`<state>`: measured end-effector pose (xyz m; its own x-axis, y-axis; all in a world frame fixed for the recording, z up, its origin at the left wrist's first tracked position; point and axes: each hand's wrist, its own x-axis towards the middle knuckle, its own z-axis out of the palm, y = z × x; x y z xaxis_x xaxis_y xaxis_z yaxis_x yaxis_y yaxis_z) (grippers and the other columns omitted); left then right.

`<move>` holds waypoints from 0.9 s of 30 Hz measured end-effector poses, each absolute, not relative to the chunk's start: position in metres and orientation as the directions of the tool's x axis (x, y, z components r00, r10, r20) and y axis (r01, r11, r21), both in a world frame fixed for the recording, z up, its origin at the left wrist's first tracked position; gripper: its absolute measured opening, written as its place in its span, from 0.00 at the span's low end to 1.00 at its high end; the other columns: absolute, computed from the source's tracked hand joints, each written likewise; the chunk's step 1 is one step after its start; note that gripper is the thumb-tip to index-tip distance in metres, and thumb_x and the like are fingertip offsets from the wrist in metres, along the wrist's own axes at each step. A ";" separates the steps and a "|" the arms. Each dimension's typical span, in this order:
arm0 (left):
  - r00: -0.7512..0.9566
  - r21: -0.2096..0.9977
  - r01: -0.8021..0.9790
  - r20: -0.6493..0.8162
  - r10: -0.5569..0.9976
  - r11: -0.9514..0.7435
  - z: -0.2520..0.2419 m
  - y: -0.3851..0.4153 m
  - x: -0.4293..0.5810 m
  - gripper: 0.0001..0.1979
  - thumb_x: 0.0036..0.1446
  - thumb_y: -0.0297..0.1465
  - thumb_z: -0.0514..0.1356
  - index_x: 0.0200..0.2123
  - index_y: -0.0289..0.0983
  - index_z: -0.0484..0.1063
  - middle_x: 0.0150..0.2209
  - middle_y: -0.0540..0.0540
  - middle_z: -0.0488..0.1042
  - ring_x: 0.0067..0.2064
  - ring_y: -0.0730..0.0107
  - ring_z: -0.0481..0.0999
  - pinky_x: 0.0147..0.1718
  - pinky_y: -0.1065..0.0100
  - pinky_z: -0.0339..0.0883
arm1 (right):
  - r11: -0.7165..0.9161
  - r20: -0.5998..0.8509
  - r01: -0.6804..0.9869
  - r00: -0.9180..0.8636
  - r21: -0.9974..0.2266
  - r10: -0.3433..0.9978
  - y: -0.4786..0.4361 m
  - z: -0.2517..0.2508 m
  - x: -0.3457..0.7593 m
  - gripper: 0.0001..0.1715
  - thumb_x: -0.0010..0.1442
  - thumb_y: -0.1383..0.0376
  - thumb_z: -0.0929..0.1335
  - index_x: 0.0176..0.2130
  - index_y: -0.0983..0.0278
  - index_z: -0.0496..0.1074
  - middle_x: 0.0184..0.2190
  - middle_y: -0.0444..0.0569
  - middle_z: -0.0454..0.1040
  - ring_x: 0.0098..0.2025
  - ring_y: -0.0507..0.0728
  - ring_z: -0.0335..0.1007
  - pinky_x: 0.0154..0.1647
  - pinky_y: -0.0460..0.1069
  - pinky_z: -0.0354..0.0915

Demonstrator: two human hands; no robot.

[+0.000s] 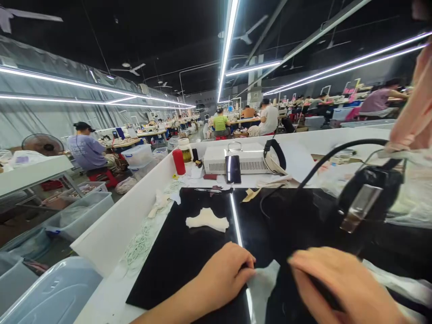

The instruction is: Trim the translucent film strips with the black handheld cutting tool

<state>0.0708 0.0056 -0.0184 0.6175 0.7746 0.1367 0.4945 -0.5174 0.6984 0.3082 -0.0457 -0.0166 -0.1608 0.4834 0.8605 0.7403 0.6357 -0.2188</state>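
My left hand (222, 274) rests low on the black mat (182, 256), fingers curled together and pinching the edge of a pale fabric piece (265, 283). My right hand (340, 288), a little blurred, lies just right of it, its fingers wrapped over something dark that I cannot make out. Behind my right hand stands a black hand tool with a metal tip (366, 200), its black cable (337, 153) arching up and left. A cream cut fabric piece (207, 220) lies on the mat further back.
At the back of the bench stand a white machine box (248, 159), a dark phone (233, 168) and a red bottle (178, 162). White cord (141, 238) is piled along the left wall. Someone's arm (413, 112) reaches in at the upper right. Plastic bins (77, 216) stand left.
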 end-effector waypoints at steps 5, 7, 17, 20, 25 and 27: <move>0.596 0.774 0.468 0.082 0.799 -0.428 -0.006 0.000 0.052 0.05 0.63 0.26 0.59 0.40 0.39 0.74 0.38 0.50 0.78 0.40 0.66 0.76 0.40 0.68 0.67 | 0.694 0.711 0.651 -0.327 -0.308 0.623 -0.022 -0.030 0.254 0.19 0.74 0.63 0.62 0.61 0.56 0.67 0.48 0.47 0.83 0.47 0.58 0.82 0.49 0.51 0.76; 0.558 0.873 0.385 0.038 0.829 -0.299 -0.004 0.002 0.042 0.03 0.61 0.27 0.61 0.38 0.38 0.74 0.33 0.52 0.76 0.34 0.70 0.73 0.34 0.71 0.64 | 0.635 0.607 0.615 -0.299 -0.468 0.737 -0.015 -0.039 0.245 0.18 0.74 0.61 0.62 0.61 0.55 0.68 0.47 0.47 0.83 0.47 0.58 0.82 0.48 0.49 0.76; 0.436 0.986 0.100 -0.164 0.885 0.134 -0.015 0.023 0.011 0.25 0.50 0.39 0.66 0.50 0.36 0.67 0.32 0.51 0.72 0.29 0.73 0.73 0.28 0.73 0.61 | 0.407 0.276 0.513 -0.315 -0.755 0.908 0.008 -0.016 0.217 0.15 0.71 0.57 0.62 0.36 0.58 0.73 0.31 0.42 0.74 0.32 0.54 0.71 0.34 0.46 0.67; 0.384 0.990 0.090 -0.139 0.913 0.113 -0.014 0.034 0.005 0.27 0.50 0.38 0.65 0.52 0.36 0.66 0.34 0.50 0.73 0.30 0.70 0.76 0.29 0.70 0.66 | 0.424 0.324 0.544 -0.274 -0.724 0.905 0.022 -0.014 0.210 0.14 0.70 0.58 0.63 0.37 0.57 0.75 0.32 0.43 0.76 0.33 0.54 0.72 0.34 0.47 0.67; 0.248 0.978 0.200 0.005 0.969 -0.056 -0.007 0.071 -0.007 0.22 0.55 0.35 0.63 0.52 0.37 0.67 0.33 0.51 0.72 0.31 0.71 0.74 0.29 0.71 0.66 | 0.437 0.380 0.606 -0.230 -0.665 0.896 0.053 -0.015 0.198 0.13 0.70 0.59 0.64 0.39 0.57 0.77 0.35 0.45 0.78 0.35 0.56 0.74 0.37 0.49 0.67; 0.218 0.948 0.285 0.080 0.973 -0.142 -0.005 0.087 -0.011 0.19 0.57 0.34 0.62 0.52 0.37 0.68 0.33 0.52 0.73 0.31 0.71 0.73 0.30 0.70 0.65 | 0.437 0.398 0.638 -0.215 -0.634 0.892 0.067 -0.016 0.192 0.13 0.70 0.59 0.64 0.40 0.57 0.77 0.36 0.46 0.78 0.37 0.58 0.75 0.39 0.51 0.67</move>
<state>-0.0114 0.0869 -0.0053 0.2177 0.9727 0.0799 0.2846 -0.1416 0.9481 0.1915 0.0669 -0.0159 -0.2152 0.8919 0.3978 0.6378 0.4369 -0.6343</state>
